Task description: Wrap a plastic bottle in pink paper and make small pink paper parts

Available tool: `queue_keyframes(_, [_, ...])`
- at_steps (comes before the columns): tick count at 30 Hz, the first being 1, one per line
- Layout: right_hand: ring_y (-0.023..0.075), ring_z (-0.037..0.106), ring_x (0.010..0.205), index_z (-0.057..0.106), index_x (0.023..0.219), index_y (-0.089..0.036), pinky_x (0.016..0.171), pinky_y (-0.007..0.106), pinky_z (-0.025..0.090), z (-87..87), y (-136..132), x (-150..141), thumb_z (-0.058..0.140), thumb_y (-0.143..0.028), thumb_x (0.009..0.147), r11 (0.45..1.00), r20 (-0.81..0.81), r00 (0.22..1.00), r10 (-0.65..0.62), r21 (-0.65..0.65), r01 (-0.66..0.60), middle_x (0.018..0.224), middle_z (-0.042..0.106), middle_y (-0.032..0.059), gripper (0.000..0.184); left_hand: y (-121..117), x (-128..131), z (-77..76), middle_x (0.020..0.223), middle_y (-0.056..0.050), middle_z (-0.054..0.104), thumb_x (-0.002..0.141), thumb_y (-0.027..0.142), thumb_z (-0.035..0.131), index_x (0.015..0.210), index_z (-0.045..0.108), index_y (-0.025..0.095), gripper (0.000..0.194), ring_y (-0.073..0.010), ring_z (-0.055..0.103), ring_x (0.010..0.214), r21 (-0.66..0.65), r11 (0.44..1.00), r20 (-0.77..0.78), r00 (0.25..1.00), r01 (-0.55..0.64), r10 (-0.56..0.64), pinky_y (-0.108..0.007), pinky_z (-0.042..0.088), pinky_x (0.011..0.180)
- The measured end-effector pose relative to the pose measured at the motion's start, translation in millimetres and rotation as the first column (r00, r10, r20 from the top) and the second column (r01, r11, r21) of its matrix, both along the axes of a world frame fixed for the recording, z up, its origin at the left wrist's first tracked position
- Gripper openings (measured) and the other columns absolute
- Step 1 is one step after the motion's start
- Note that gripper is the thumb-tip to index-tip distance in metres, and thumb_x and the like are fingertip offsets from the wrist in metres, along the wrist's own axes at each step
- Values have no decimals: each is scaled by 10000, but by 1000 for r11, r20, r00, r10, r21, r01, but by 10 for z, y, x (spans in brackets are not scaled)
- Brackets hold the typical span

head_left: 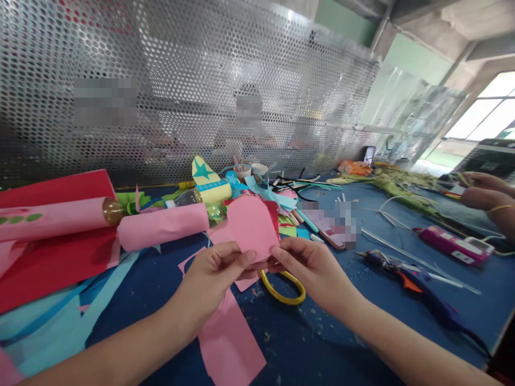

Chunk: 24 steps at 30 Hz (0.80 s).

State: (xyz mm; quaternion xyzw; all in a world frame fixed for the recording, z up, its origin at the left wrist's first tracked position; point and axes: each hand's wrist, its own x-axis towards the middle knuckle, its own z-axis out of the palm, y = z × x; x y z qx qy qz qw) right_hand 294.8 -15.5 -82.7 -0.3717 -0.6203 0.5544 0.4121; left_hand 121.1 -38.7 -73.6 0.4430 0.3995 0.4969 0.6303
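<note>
A piece of pink paper point(252, 222) with a rounded top is held up over the blue table. My left hand point(219, 265) pinches its lower left edge between thumb and fingers. At its lower right, my right hand point(303, 264) grips the same piece. Just below my hands lie scissors with a yellow handle point(290, 299), their blades hidden. A longer pink strip point(233, 338) rests on the table under my left wrist. Behind and to the left is a pink paper-wrapped tube point(164, 226).
Red sheets point(80, 262) and a pink-wrapped bottle point(56, 217) lie left. A glue gun point(418, 284), a pink phone point(325, 228) and a magenta power strip point(454, 245) are right. A perforated metal panel point(181, 96) stands behind. Another person's hands point(486, 193) work at far right.
</note>
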Motion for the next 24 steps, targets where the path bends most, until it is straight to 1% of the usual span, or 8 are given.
queue_keyframes(4, [181, 700, 720, 652, 750, -220, 784, 352, 585, 32, -3, 3, 617, -503, 828, 999, -19, 999, 35, -14, -35, 747, 705, 15, 296, 6, -14, 32, 590, 44, 645, 668, 378, 801, 528, 483, 184, 398, -181, 717, 740, 19, 1000, -62, 998, -21, 22, -249, 552, 726])
queue_keyframes(8, [188, 700, 665, 684, 732, -231, 756, 364, 600, 30, -28, -9, 646, -516, 801, 1000, 15, 1000, -15, 26, 15, 710, 713, 13, 296, 9, -36, 9, 657, 17, 685, 700, 353, 772, 573, 552, 176, 310, -211, 715, 788, 20, 1000, -151, 988, -24, 27, -295, 556, 766])
queue_keyframes(11, [195, 702, 666, 700, 745, -230, 739, 365, 606, 7, -51, -27, 628, -504, 819, 997, 45, 998, -33, 68, 30, 718, 719, 28, 293, 19, -42, -35, 834, -28, 757, 677, 290, 784, 754, 682, 166, 178, -239, 706, 894, 23, 1000, -152, 988, 5, -1, -343, 543, 852])
queue_keyframes(13, [200, 706, 686, 708, 764, -228, 737, 368, 607, -6, -58, -35, 606, -491, 840, 996, 62, 998, -26, 86, 20, 743, 726, 39, 291, 30, -42, -57, 912, -46, 767, 665, 258, 782, 876, 716, 167, 239, -244, 701, 924, 28, 1000, -142, 990, 12, -8, -359, 533, 879])
queue_keyframes(14, [203, 708, 692, 710, 773, -227, 734, 370, 608, -11, -57, -36, 598, -490, 846, 996, 70, 997, -23, 90, 16, 752, 729, 43, 294, 35, -42, -63, 906, -49, 768, 663, 253, 779, 887, 720, 169, 247, -243, 704, 908, 30, 1000, -145, 989, 5, 0, -364, 534, 873])
queue_keyframes(17, [204, 710, 688, 709, 782, -219, 728, 371, 608, -20, -42, -26, 609, -514, 834, 996, 84, 996, -36, 86, 28, 746, 731, 47, 315, 50, -45, -56, 767, -29, 752, 651, 240, 783, 767, 692, 169, 163, -228, 712, 807, 17, 998, -194, 979, -53, 55, -354, 538, 818])
queue_keyframes(19, [198, 709, 675, 704, 772, -213, 725, 359, 607, -20, -28, -15, 632, -536, 809, 997, 70, 996, -51, 66, 47, 729, 731, 44, 333, 56, -47, -36, 675, -4, 716, 638, 226, 791, 696, 654, 169, 159, -213, 707, 757, 7, 995, -228, 969, -95, 94, -328, 533, 778])
queue_keyframes(24, [195, 708, 685, 694, 762, -207, 737, 359, 607, -1, 29, 33, 657, -547, 785, 998, 35, 997, -65, 21, 64, 739, 737, 48, 342, 86, -82, -19, 683, -4, 728, 610, 238, 813, 727, 672, 172, 195, -200, 709, 731, -10, 994, -151, 982, -113, 110, -312, 530, 760])
